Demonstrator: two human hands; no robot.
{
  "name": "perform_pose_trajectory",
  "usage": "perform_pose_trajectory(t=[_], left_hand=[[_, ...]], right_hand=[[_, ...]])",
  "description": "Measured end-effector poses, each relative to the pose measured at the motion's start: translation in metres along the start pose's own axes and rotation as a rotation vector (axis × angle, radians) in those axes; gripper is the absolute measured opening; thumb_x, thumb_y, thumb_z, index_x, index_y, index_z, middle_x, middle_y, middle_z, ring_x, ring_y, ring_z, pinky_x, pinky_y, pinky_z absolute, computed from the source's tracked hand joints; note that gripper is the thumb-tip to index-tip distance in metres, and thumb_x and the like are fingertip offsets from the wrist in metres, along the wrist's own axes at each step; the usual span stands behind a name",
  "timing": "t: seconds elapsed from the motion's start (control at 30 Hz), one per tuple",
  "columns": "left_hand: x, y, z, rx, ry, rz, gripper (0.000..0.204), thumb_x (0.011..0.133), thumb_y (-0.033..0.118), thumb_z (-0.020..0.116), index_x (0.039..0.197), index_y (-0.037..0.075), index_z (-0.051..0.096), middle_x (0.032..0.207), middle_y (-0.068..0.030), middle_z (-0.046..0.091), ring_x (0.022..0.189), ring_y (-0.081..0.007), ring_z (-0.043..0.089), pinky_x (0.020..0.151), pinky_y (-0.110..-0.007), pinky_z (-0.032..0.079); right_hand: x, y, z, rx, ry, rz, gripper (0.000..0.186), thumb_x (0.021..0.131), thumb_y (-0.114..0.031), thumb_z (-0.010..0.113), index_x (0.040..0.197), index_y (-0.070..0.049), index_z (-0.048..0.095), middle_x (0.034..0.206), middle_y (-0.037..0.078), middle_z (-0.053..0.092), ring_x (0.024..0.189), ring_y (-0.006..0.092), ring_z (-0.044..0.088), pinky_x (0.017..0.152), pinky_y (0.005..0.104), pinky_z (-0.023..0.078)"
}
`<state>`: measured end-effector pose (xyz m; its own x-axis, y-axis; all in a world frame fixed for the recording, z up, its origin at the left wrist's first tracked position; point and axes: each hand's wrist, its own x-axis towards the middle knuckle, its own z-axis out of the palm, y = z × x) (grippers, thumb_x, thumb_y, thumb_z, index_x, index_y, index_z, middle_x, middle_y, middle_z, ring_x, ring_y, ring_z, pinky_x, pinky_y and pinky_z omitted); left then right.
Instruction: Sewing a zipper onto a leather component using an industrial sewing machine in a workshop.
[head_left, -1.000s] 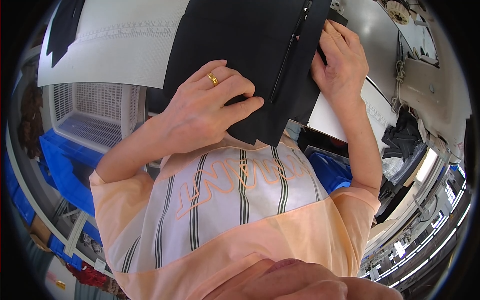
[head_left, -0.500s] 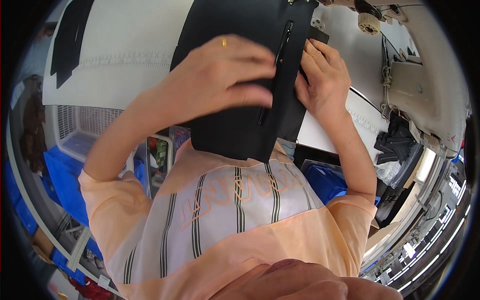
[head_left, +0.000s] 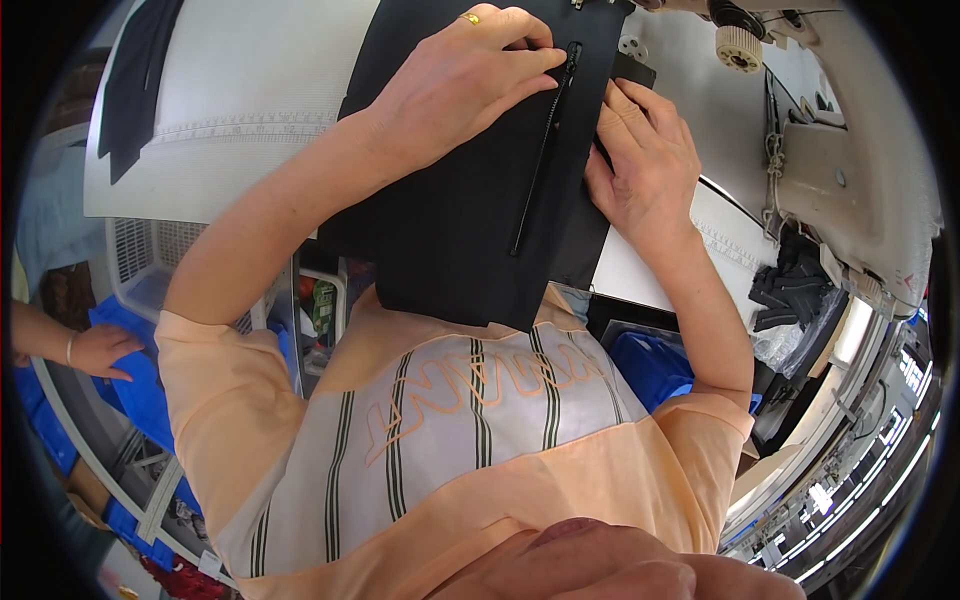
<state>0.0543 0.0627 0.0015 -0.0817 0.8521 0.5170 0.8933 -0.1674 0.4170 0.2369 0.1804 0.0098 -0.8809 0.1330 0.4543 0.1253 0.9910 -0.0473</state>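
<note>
Black cloth [head_left: 450, 230] with a zip [head_left: 535, 175], lying on a white counter [head_left: 250, 70]; its lower end reaches over the near edge to the wearer's shirt [head_left: 430, 430]. The zip slants down the right half of the cloth. The left hand [head_left: 465, 75], wearing a ring [head_left: 469, 18], lies over the cloth with thumb and forefinger close together at the zip's upper end; whether they pinch anything cannot be told. Half a second earlier this hand was blurred across the middle of the zip, which now shows along most of its length. The right hand [head_left: 645, 160] is at the cloth's right edge, fingers bent, nearly where it was; its grip cannot be made out. Upper left, a dark piece [head_left: 140, 85] lies on the counter. Right, a sewing machine [head_left: 860, 190], with a black bundle [head_left: 795, 280] below it. Lower left, a basket [head_left: 130, 245] and a blue bin [head_left: 145, 400]; a co-worker's hand [head_left: 105, 350], absent earlier, has come to the bin.
</note>
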Motion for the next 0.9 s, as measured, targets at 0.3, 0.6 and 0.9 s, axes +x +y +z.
perform_pose_trajectory(t=[0.3, 0.6, 0.9], left_hand=[[0.0043, 0.0033, -0.0028, -0.063, -0.068, -0.035, 0.024, 0.087, 0.014, 0.064, 0.106, -0.001, 0.065, 0.099, -0.0119, 0.061, 0.093, -0.0307, 0.058, 0.084, -0.038, 0.046], [0.0064, 0.0047, -0.0041, -0.051, -0.113, -0.063, 0.023, 0.087, 0.013, 0.064, 0.105, -0.001, 0.065, 0.103, -0.0135, 0.059, 0.097, -0.0302, 0.057, 0.084, -0.036, 0.046], [0.0033, 0.0008, -0.0002, 0.055, -0.047, 0.07, 0.024, 0.088, 0.015, 0.063, 0.106, 0.0, 0.065, 0.107, -0.0124, 0.06, 0.101, -0.0294, 0.055, 0.088, -0.038, 0.044]], right_hand=[[0.0, 0.0012, 0.0031, 0.011, 0.032, -0.014, 0.037, 0.065, -0.01, 0.074, 0.101, -0.009, 0.068, 0.115, 0.002, 0.065, 0.105, 0.0239, 0.059, 0.081, 0.0381, 0.049], [-0.0013, 0.0024, 0.0047, -0.026, 0.02, -0.026, 0.032, 0.064, -0.012, 0.075, 0.095, -0.01, 0.067, 0.114, 0.0, 0.066, 0.106, 0.0224, 0.058, 0.083, 0.0374, 0.05], [-0.0014, 0.0007, 0.001, -0.015, -0.021, 0.011, 0.043, 0.066, -0.002, 0.07, 0.109, -0.006, 0.068, 0.116, 0.006, 0.067, 0.108, 0.0254, 0.06, 0.089, 0.0343, 0.05]])
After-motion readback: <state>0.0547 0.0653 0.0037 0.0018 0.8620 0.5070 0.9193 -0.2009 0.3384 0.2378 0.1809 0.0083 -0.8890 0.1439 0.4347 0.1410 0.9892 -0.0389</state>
